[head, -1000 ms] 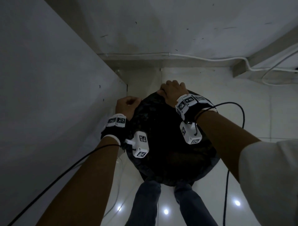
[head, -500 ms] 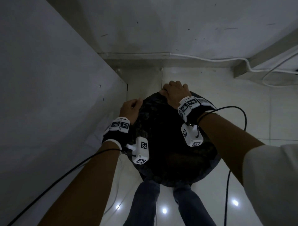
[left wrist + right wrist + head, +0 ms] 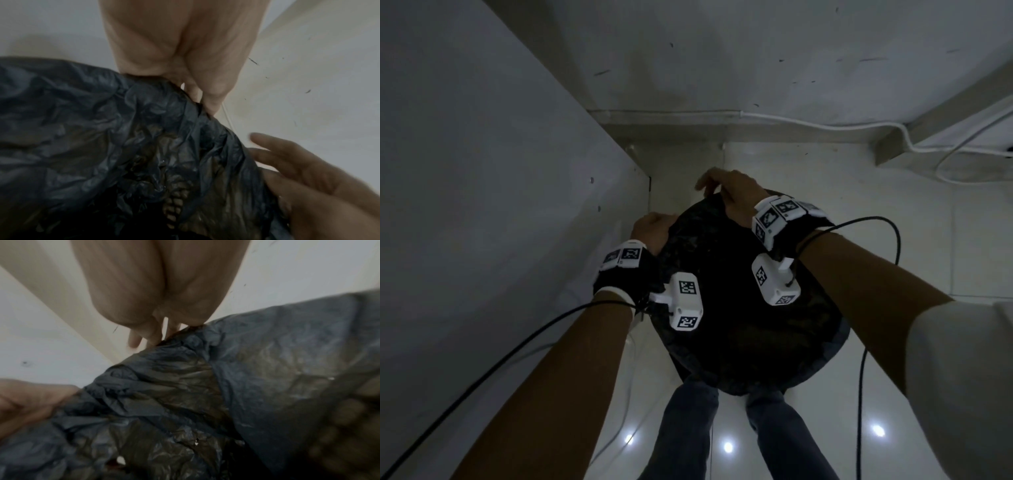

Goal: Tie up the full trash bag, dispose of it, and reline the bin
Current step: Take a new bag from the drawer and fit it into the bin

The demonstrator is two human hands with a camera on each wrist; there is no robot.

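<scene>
A black trash bag lines a round bin that stands on the floor in front of my legs. My left hand grips the bag's edge at the left rim, fingers curled into the crumpled plastic. My right hand is at the far rim and pinches the bag's edge, which rises in a small peak under its fingers. In the right wrist view the fingertips reach down over the bag's edge. Brownish waste shows dimly through the plastic.
A pale panel stands close on the left of the bin. The back wall carries a white cable just above the tiled floor. Black cables hang from both wrists. My legs are right behind the bin.
My right hand has risen from the far rim and pulled the bag's edge up with it. The left hand has stayed at the left rim, shifted slightly.
</scene>
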